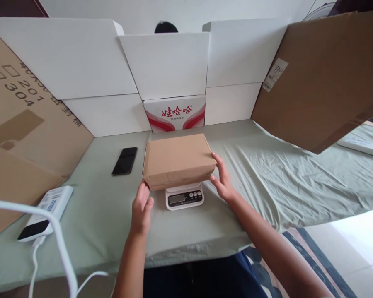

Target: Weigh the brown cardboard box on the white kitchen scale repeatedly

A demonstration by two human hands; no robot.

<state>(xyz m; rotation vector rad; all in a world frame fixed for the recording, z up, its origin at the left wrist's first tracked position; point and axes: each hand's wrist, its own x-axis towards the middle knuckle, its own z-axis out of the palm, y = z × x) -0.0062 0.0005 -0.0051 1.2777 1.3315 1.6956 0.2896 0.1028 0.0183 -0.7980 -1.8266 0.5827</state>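
The closed cardboard box (178,156) is over the white scale (184,203) on the cloth-covered counter (105,223), hiding its platform but not its front panel. Both hands hold the box: the left hand (141,207) supports its near left corner, the right hand (223,179) spans its right side. Positioning looks mostly done; release is not, and whether the scale bears the full weight I cannot tell. The display (177,199) shows no legible reading
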